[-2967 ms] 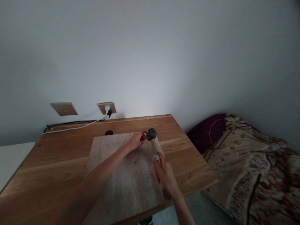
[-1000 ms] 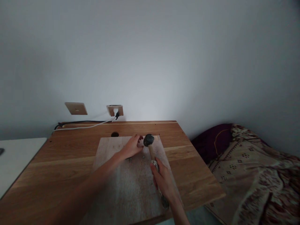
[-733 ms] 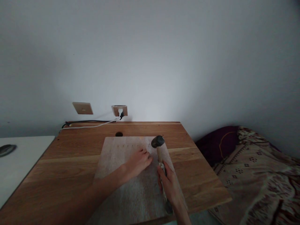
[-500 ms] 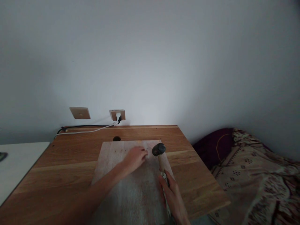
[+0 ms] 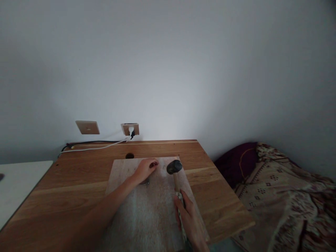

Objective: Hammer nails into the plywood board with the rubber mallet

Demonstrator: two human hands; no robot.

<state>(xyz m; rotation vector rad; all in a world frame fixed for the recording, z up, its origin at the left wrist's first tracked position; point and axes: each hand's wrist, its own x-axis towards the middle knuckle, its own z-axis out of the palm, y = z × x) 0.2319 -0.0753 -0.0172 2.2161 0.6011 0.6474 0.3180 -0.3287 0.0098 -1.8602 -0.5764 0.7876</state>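
Note:
My right hand (image 5: 189, 217) is wrapped round the patterned grip of a hammer (image 5: 177, 183). Its dark, thick head (image 5: 174, 167) hovers over the right back part of a pale, worn wooden board (image 5: 154, 210). Near the board's back edge, my left hand (image 5: 145, 168) has its fingers curled in a pinch. Whatever lies between those fingertips is too small to name. A small dark heap (image 5: 145, 181) of thin bits, partly covered by my left wrist, rests on the board.
Under the board is a brown wooden table (image 5: 223, 199) with a round cable hole (image 5: 129, 155). White and black cables (image 5: 97, 148) run along its back to a wall socket (image 5: 130, 129). A white surface (image 5: 23, 185) adjoins on the left; patterned bedding (image 5: 283, 199) lies right.
My left hand has shifted left along the back of the board, still pinched. The hammer has drifted slightly left in my right hand. The small dark heap now shows beside my left wrist.

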